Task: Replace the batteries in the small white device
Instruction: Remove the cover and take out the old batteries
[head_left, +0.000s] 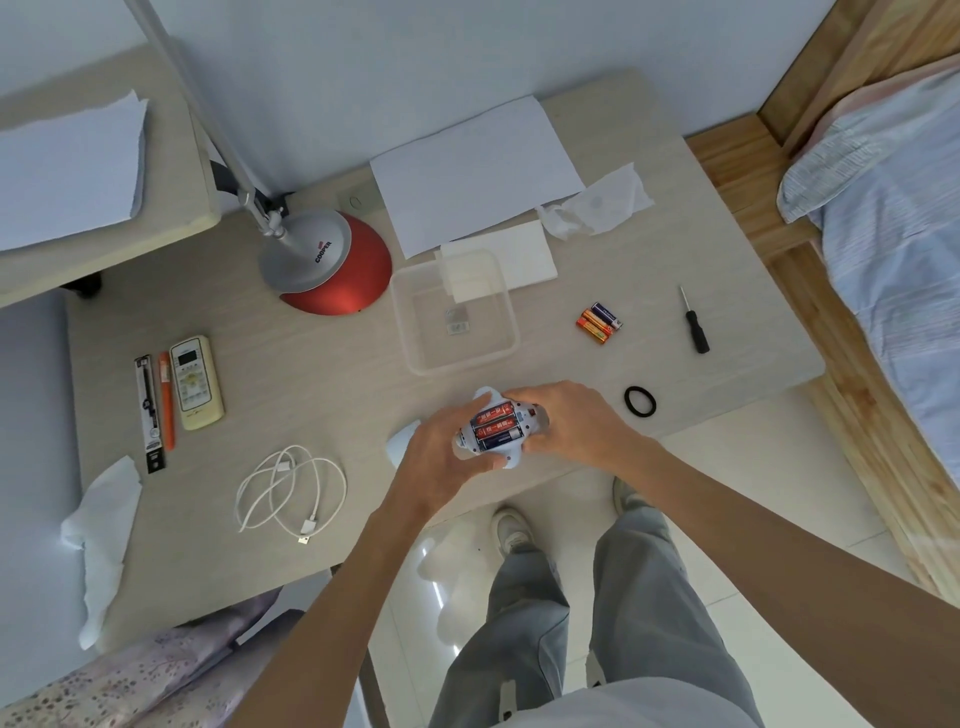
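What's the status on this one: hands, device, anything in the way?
The small white device gripped by left hand and right hand. Compartment open, three batteries inside. Loose batteries lie apart on the table; nothing blocking.

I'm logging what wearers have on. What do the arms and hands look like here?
The left hand and right hand are bare, with no gloves or rings that I can see. Behind them, no sleeve, watch or bracelet shows, right to the frame's edge. No markings either.
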